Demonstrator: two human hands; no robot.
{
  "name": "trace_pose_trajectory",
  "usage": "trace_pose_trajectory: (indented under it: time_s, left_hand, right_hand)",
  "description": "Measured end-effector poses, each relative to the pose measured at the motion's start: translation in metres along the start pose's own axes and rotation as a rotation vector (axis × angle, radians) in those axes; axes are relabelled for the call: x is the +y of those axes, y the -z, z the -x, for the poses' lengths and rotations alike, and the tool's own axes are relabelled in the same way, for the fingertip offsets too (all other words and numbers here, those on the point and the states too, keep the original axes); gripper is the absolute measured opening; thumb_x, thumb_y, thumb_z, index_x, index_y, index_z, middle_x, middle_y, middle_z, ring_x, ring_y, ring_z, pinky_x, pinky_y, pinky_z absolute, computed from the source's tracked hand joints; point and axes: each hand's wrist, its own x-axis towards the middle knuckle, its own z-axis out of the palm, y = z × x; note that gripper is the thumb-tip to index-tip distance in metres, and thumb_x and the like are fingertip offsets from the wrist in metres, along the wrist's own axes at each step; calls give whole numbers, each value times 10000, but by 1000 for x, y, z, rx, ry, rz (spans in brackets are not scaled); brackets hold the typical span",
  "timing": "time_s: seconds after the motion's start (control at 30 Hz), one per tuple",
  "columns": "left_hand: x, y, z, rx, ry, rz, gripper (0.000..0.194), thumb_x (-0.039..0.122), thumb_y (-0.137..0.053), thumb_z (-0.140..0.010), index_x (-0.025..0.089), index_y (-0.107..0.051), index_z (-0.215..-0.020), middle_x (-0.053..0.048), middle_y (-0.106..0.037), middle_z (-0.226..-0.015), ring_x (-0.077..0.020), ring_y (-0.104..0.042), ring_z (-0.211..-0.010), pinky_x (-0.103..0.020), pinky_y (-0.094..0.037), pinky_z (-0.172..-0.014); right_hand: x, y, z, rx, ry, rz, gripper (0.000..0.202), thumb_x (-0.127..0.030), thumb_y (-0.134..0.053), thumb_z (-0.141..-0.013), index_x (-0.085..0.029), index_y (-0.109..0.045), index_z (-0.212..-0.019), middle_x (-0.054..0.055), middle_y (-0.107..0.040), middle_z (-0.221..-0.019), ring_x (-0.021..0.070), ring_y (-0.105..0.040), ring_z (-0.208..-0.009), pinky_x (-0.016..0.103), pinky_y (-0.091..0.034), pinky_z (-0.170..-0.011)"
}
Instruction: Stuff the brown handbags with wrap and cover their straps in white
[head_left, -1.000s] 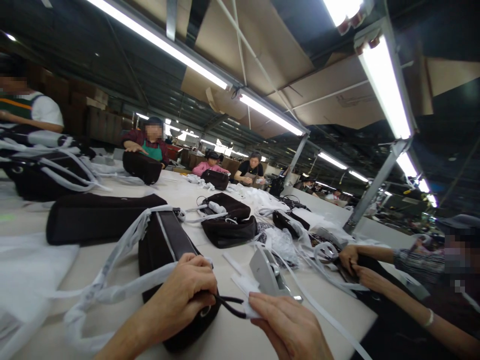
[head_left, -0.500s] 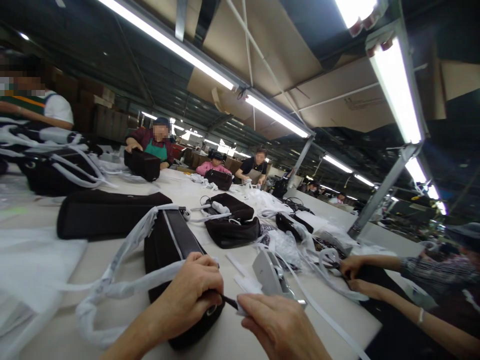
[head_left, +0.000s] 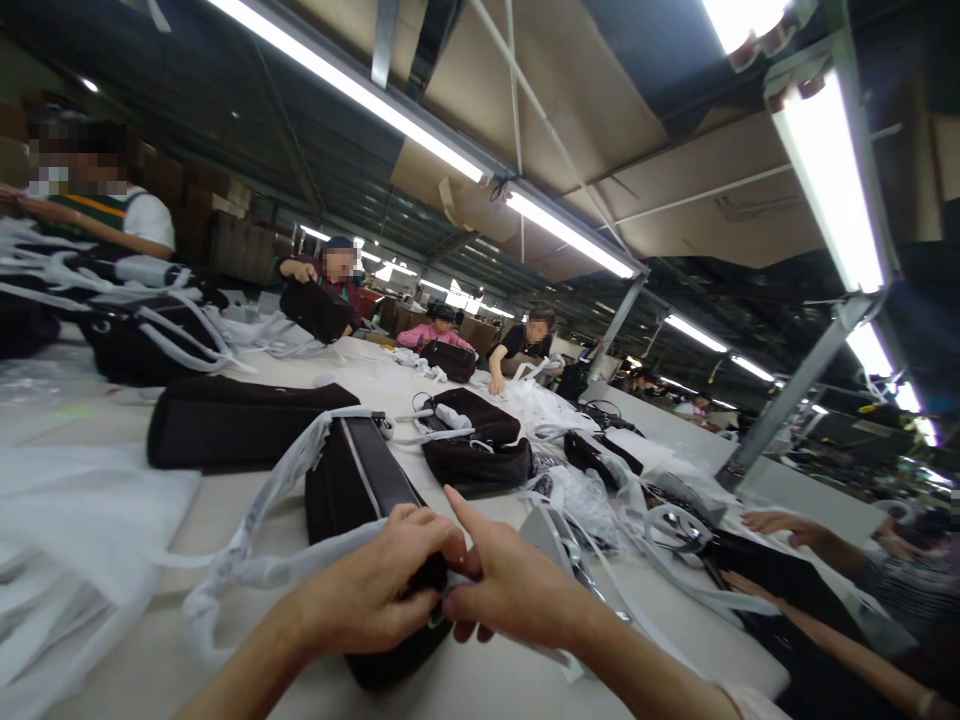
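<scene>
A black handbag lies lengthwise before me, its zip running along the top. A strap wrapped in white tissue loops off its left side. My left hand is closed on the near end of the bag, close to a metal ring, thumb and fingers pinched together. My right hand meets it there, index finger stretched out, thumb and other fingers curled at the same spot. What lies between the right fingertips is hidden. Just beyond the right hand stands a grey tape dispenser, partly covered by that hand.
More black bags lie on the white table to the left and beyond. White wrapping sheets cover the left side. At the right, a co-worker's hands rest over black material. Other people work across the table.
My right hand has moved left, up to my left hand at the bag's end, its index finger now extended. The dark strip and white piece between the hands are now hidden. The view has shifted slightly.
</scene>
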Motion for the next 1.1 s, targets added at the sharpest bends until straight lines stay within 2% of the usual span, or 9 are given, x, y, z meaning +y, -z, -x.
trace_pose_trajectory:
  time_s: [0.17,0.27,0.37,0.57,0.7,0.8,0.87,0.97,1.1]
  left_hand:
    - [-4,16,8,-21,45,63,539,-25,-450,-692,227,-501,-1166,-50,-586,-1217,-203,-555,-1135,-338,-445,-1020]
    - [-6,25,10,-15,30,91,520,-31,-462,-705,226,-530,-1152,-63,-549,-1337,-220,-506,-1256,-373,-387,-1105]
    - [-7,27,9,-38,16,124,426,36,-549,-784,219,-572,-1168,-79,-551,-1357,-239,-483,-1285,-397,-355,-1133]
    - [-14,9,-1,35,-42,142,234,139,-587,-907,204,-619,-1129,-86,-623,-1231,-233,-503,-1221,-368,-374,-1092]
    - [-17,-5,-7,139,-52,140,109,132,-558,-921,198,-645,-913,-60,-668,-1032,-228,-538,-1100,-353,-407,-1019]
    - [-20,-13,-9,211,-9,145,124,118,-543,-907,197,-625,-857,-54,-669,-970,-228,-537,-1054,-349,-427,-967]
    - [-22,-18,-10,239,13,151,132,104,-539,-887,200,-621,-848,-56,-672,-949,-234,-527,-1075,-353,-429,-967]
    - [-24,-26,-15,285,58,148,164,67,-529,-831,201,-623,-837,-62,-675,-946,-242,-519,-1103,-360,-434,-968]
    - [-27,-44,-32,357,141,112,168,60,-510,-807,201,-598,-779,-70,-674,-925,-244,-537,-1069,-362,-443,-938]
  right_hand:
    - [-12,0,-4,37,-2,91,1087,-43,-560,-658,-162,-32,-1601,-38,-668,-644,149,-641,-531,196,-472,-466]
    - [-21,-4,-4,77,40,209,1050,-32,-527,-662,-145,-70,-1601,-12,-687,-682,135,-632,-515,186,-463,-467]
    - [-25,-2,-8,14,37,155,1060,-39,-534,-659,-171,-70,-1602,13,-708,-739,149,-642,-503,195,-477,-427]
    - [-26,14,-24,-164,-131,-64,1128,-44,-573,-668,-101,90,-1578,-65,-638,-530,153,-605,-405,184,-451,-380]
    - [-25,27,-26,-234,-201,-201,1035,-154,-556,-819,-17,176,-1538,-22,-655,-496,185,-645,-419,203,-464,-411]
    - [-7,32,-22,-230,-172,-421,869,-315,-465,-952,-57,104,-1556,55,-721,-594,210,-708,-510,258,-526,-490]
    - [16,26,-18,-177,-137,-638,817,-359,-490,-939,-75,-27,-1549,106,-750,-688,222,-739,-601,281,-550,-537]
    - [53,-1,-12,-34,-11,-955,772,-326,-722,-778,-121,-323,-1406,77,-735,-729,167,-709,-603,207,-503,-530]
    - [84,-49,-18,442,183,-1103,693,-392,-905,-629,-216,-447,-1119,18,-712,-774,152,-681,-612,226,-518,-535]
